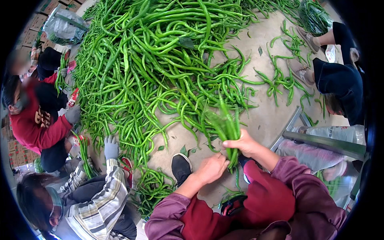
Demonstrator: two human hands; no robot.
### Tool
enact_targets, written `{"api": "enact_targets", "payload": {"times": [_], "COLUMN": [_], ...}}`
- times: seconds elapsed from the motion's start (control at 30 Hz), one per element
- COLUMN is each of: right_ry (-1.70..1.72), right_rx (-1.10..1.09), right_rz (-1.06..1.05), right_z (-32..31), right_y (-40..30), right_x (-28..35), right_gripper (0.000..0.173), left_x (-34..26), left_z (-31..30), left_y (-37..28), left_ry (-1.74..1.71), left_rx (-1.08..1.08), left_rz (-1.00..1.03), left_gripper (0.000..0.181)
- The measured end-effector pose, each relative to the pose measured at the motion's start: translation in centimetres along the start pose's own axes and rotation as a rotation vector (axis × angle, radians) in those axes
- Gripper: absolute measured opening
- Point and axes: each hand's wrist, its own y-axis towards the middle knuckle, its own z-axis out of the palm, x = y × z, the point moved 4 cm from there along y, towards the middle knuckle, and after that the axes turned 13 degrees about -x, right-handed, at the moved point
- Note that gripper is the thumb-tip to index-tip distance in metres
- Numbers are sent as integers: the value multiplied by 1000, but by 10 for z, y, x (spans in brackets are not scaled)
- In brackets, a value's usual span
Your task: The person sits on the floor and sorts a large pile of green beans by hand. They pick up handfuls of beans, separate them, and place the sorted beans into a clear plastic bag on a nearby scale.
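Note:
A bunch of long green chili peppers [229, 129] stands roughly upright in my right hand [243, 144], its upper ends blurred. My left hand [212, 168] is beside the bunch's lower end, fingers curled; whether it grips any pepper cannot be told. Beyond both hands spreads a large heap of long green peppers [156, 60], with loose ones trailing over the floor towards me. A smaller pile of peppers [153, 183] lies to the left of my shoe. A few more peppers lie on the floor below my hands.
At left, a co-worker in a striped shirt [96, 207] and others in gloves sit along the heap. A metal frame [324, 144] with plastic bags stands at right. Another person's legs [339, 87] are at upper right. Stacked cartons [31, 30] stand at upper left.

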Motion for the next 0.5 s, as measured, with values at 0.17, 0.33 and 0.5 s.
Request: {"api": "enact_targets", "payload": {"times": [0.17,0.33,0.5], "right_ry": [127,-10,80], "right_rx": [-267,-223,-311], "right_rz": [-19,-50,-69], "right_z": [-62,-60,-80], "right_y": [-7,-10,-12], "right_x": [21,23,32], "right_gripper": [28,31,32], "left_x": [65,117,210], "left_z": [-22,-25,-24], "left_y": [50,90,-6], "left_ry": [49,495,393], "left_rx": [-672,-394,-587], "left_rz": [-170,-445,-767], "left_gripper": [30,36,37]}}
